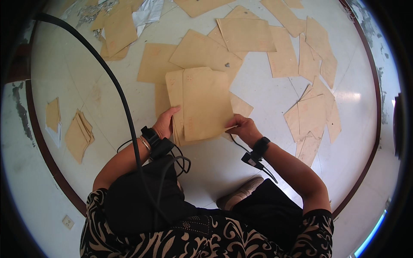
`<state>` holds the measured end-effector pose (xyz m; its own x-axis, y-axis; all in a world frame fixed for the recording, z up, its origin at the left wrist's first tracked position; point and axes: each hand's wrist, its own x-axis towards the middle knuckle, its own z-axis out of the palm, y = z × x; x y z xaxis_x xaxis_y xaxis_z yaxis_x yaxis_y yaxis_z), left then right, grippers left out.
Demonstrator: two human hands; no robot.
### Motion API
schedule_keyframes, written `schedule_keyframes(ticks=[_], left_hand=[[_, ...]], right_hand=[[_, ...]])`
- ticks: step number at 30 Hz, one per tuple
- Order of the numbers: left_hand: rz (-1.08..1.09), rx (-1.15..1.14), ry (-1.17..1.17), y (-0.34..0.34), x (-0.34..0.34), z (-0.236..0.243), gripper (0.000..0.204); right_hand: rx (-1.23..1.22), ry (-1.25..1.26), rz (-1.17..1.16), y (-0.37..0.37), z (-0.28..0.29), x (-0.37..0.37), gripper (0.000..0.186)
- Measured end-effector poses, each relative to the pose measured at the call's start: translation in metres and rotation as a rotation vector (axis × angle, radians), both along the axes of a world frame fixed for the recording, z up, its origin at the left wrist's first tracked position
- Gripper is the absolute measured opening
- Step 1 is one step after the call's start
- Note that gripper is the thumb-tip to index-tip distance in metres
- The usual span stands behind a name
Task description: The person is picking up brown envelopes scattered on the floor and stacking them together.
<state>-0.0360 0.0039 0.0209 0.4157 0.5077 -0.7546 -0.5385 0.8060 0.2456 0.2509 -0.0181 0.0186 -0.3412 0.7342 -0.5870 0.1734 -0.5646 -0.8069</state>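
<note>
a thin stack of flat, rectangular tan paper envelopes with faint red print (207, 105) is held in front of the person, above the floor; whether its lower edge touches down cannot be told. the bare left hand (164, 122) is clamped on the stack's left edge, thumb on top, while the bare right hand (244, 129) pinches the lower right edge between thumb and fingers. the top envelope sits shifted to the right, so those beneath show along the left. just beyond, overlapping loose tan paper envelopes (155, 64) lie on the glossy pale tiled floor (262, 91), a small grey lump (227, 65) on one of them. to the right is a fanned heap of tan envelopes (312, 112); to the left, a small narrow pile of tan envelopes (78, 136). at the upper left, crumpled white paper (148, 13) lies beside more envelopes. each wrist wears a black strapped device, left (150, 136) and right (260, 147). a thick black cable (109, 73) arches down the left side. nearest the camera are a black shirt with beige swirls (241, 236) and a beige perforated shoe (241, 193). dark reddish-brown skirting (378, 99) borders the floor.
</note>
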Motion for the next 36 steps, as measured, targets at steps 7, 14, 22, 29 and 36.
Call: schedule_keyframes(ticks=[7,14,22,29,36], left_hand=[[-0.044,0.259,0.508,0.0,-0.007,0.005,0.038],[0.111,0.384,0.716,0.02,-0.05,0.005,0.035],[0.149,0.36,0.739,0.015,-0.05,0.008,0.035],[0.1,0.378,0.702,0.018,-0.042,0.011,0.037],[0.028,0.365,0.633,0.015,-0.026,0.018,0.038]], right_hand=[[0.085,0.043,-0.085,0.022,-0.012,-0.003,0.039],[0.627,-0.917,0.273,0.048,-0.014,0.022,0.051],[0.182,-0.787,0.259,0.042,-0.025,0.026,0.024],[0.479,-0.594,-0.199,0.062,0.008,0.119,0.017],[1.164,-0.759,-0.019,0.043,0.078,0.095,0.022]])
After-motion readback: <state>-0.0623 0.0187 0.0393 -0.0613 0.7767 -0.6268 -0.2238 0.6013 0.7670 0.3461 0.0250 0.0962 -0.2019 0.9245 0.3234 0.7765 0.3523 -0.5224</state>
